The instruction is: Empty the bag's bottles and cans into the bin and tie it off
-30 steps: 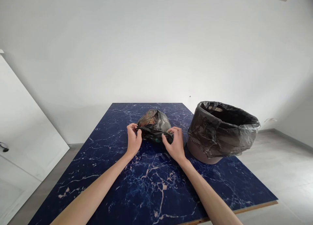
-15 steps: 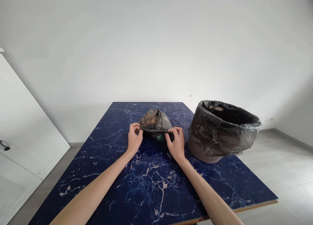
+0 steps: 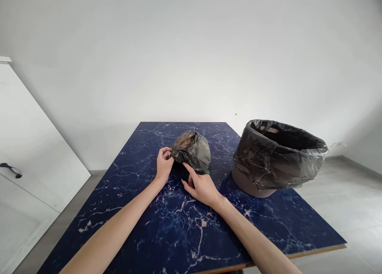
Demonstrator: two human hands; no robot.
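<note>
A filled black plastic garbage bag [image 3: 195, 148], thin enough to show brownish contents, lies on the blue marble-patterned table [image 3: 128, 226]. At its left front corner, my left hand [image 3: 164, 166] pinches the bunched plastic between thumb and fingers. Just in front of the bag is my right hand [image 3: 203, 188], index finger and thumb apart, the index fingertip touching or very close to the plastic. Its other fingers are partly hidden. A greenish bit shows under the bag's right front side.
To the right on the table stands a brownish bin [image 3: 249, 184] lined with a black bag [image 3: 277, 164] folded over its rim. A white cabinet [image 3: 32, 146] with a dark handle [image 3: 11, 170] is at the left. Behind the table rises a white wall [image 3: 185, 59].
My right hand has let go of the bag's right edge and moved left and nearer. The stretched front edge has gone slack; my left hand keeps its pinch. The view has shifted slightly.
</note>
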